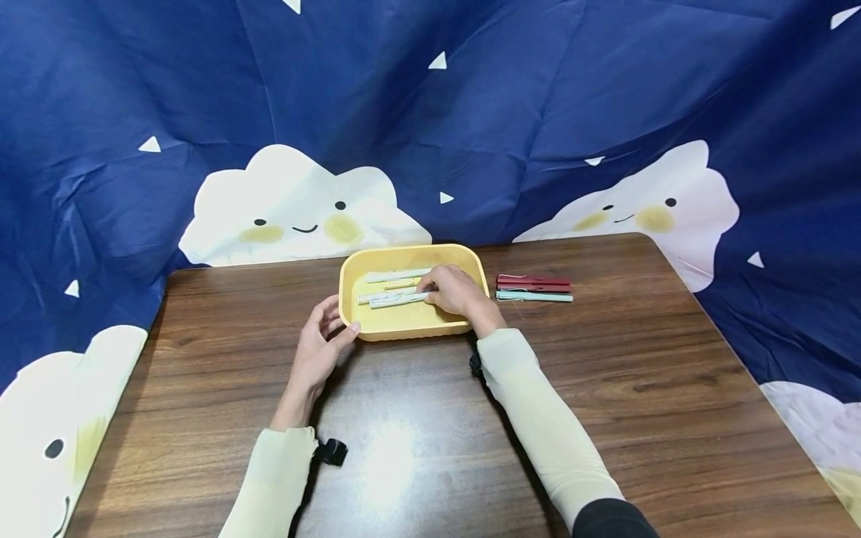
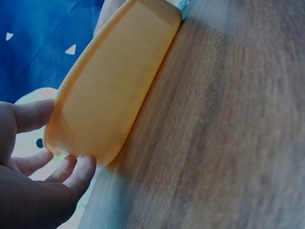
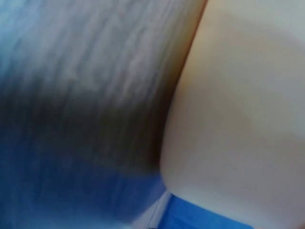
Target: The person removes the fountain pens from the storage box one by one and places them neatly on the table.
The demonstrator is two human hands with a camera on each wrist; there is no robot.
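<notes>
A shallow yellow tray (image 1: 410,334) stands on the table near its back edge. Several pens lie in it, among them a whitish one at the back (image 1: 397,276) and a yellow one (image 1: 401,285). My left hand (image 1: 319,345) holds the tray's left end, thumb at the rim and fingertips against the outer wall (image 2: 109,81). Reaching over the right side, my right hand (image 1: 454,290) pinches the right end of a pale pen (image 1: 398,300) inside the tray. The right wrist view has only the tray's outside wall (image 3: 233,119), with that hand hidden.
To the right of the tray, dark red pens (image 1: 534,284) and a light teal pen (image 1: 534,297) lie side by side on the wooden table (image 1: 646,373). A blue curtain (image 1: 471,112) with cloud faces hangs behind the table.
</notes>
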